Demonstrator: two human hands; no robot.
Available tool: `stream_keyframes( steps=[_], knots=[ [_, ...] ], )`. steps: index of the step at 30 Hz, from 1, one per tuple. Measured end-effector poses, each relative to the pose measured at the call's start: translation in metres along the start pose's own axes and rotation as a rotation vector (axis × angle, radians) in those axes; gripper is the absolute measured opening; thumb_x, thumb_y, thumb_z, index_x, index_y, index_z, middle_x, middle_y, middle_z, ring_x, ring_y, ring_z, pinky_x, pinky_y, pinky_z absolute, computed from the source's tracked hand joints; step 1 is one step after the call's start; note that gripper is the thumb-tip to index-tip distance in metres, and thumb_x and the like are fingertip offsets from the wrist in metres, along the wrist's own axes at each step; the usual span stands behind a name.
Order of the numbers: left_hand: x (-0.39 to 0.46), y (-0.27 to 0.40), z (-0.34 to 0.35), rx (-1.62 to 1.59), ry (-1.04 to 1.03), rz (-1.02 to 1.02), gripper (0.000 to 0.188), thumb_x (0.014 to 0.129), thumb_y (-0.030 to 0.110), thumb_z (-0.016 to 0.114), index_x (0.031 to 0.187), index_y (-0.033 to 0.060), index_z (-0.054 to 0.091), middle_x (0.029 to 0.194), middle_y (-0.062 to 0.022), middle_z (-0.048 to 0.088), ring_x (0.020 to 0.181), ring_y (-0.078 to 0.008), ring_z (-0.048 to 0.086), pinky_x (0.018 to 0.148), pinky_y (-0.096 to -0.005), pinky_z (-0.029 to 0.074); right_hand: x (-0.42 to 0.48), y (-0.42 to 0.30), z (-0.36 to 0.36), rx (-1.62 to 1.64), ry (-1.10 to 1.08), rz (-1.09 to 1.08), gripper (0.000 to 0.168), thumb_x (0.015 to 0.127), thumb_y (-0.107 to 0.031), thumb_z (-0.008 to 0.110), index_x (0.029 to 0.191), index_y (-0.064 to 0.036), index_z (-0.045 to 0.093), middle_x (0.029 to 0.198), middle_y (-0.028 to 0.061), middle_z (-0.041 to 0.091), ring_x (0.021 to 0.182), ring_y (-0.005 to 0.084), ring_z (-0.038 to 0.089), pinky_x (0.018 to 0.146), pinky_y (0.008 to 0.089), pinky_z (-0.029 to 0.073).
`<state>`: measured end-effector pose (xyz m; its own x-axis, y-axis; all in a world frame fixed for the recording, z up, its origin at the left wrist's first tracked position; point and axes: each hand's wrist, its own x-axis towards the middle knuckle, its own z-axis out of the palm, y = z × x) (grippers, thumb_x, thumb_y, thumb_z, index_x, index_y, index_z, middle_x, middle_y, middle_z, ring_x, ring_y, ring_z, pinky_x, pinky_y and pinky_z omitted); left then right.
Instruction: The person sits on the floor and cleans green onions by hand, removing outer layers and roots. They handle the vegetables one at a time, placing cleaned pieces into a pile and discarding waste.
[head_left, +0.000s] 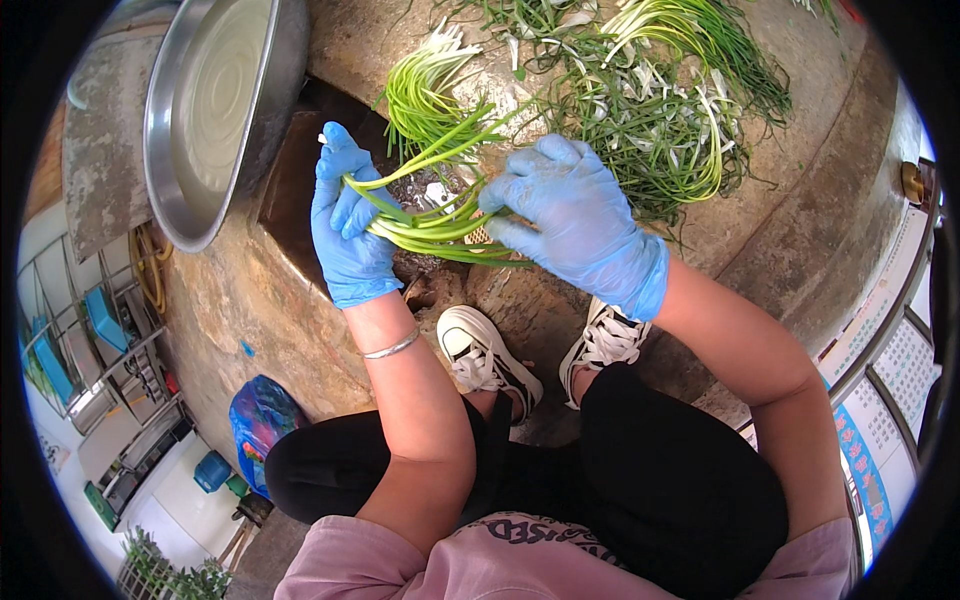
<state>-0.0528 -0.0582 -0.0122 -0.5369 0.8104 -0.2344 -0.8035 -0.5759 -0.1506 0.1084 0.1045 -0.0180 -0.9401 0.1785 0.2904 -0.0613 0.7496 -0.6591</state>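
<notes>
My left hand (352, 217), in a blue disposable glove, is closed around a small bunch of long green stalks, like garlic chives or scallions (435, 231). My right hand (566, 214), gloved too, has its thumb and fingertips at the other part of the same stalks; whether it pinches them is not clear. Just beyond my hands lies a bundle of pale-ended greens (427, 94). To the right spreads a pile of loose leaves and trimmings (645, 135), with a further bundle of greens (697, 37) above it.
A large metal basin of water (281, 112) stands at the upper left beside a dark, wet recess in the floor (296, 180). My shoes (487, 360) are below my hands. A blue patterned plastic bag (266, 420) lies by my knee. A yellow hose (150, 262) and metal racks are at the left.
</notes>
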Motion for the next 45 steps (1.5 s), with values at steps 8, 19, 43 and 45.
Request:
stream_keyframes(
  steps=[8, 19, 43, 45],
  knots=[
    [-0.001, 0.010, -0.010, -0.100, 0.143, -0.019, 0.032, 0.097, 0.015, 0.033, 0.119, -0.0015, 0.050, 0.089, -0.0109, 0.062, 0.041, -0.0069, 0.037, 0.038, -0.0226, 0.033, -0.013, 0.015, 0.002, -0.030, -0.222, 0.204, 0.021, 0.073, -0.029, 0.066, 0.085, -0.011, 0.064, 0.084, 0.0049, 0.058, 0.082, 0.0263, 0.052, 0.070, 0.0398, 0.041],
    [-0.002, 0.017, -0.020, -0.050, 0.237, 0.062, 0.033, 0.097, 0.010, 0.030, 0.122, -0.0042, 0.048, 0.092, -0.0067, 0.060, 0.045, -0.0084, 0.037, 0.039, -0.0214, 0.033, -0.007, 0.009, 0.012, 0.212, -0.068, 0.143, 0.022, 0.074, -0.026, 0.068, 0.086, -0.008, 0.065, 0.074, 0.0068, 0.053, 0.076, 0.0264, 0.048, 0.070, 0.0379, 0.040],
    [0.002, -0.015, -0.034, 0.183, 0.218, 0.167, 0.038, 0.097, 0.015, 0.035, 0.132, 0.0005, 0.037, 0.132, -0.0150, 0.046, 0.116, -0.0289, 0.050, 0.108, -0.0534, 0.025, -0.006, 0.028, 0.005, 0.863, -0.185, 0.620, 0.023, 0.080, -0.013, 0.055, 0.099, -0.001, 0.062, 0.075, 0.0047, 0.061, 0.070, 0.0092, 0.054, 0.067, 0.0271, 0.045],
    [0.003, -0.018, -0.031, 0.210, 0.226, 0.182, 0.039, 0.098, 0.018, 0.034, 0.133, 0.0012, 0.037, 0.131, -0.0145, 0.047, 0.115, -0.0281, 0.051, 0.108, -0.0540, 0.025, -0.005, 0.029, 0.004, 0.845, -0.220, 0.605, 0.023, 0.081, -0.015, 0.057, 0.097, -0.001, 0.063, 0.074, 0.0043, 0.061, 0.069, 0.0089, 0.053, 0.068, 0.0268, 0.045]
  ],
)
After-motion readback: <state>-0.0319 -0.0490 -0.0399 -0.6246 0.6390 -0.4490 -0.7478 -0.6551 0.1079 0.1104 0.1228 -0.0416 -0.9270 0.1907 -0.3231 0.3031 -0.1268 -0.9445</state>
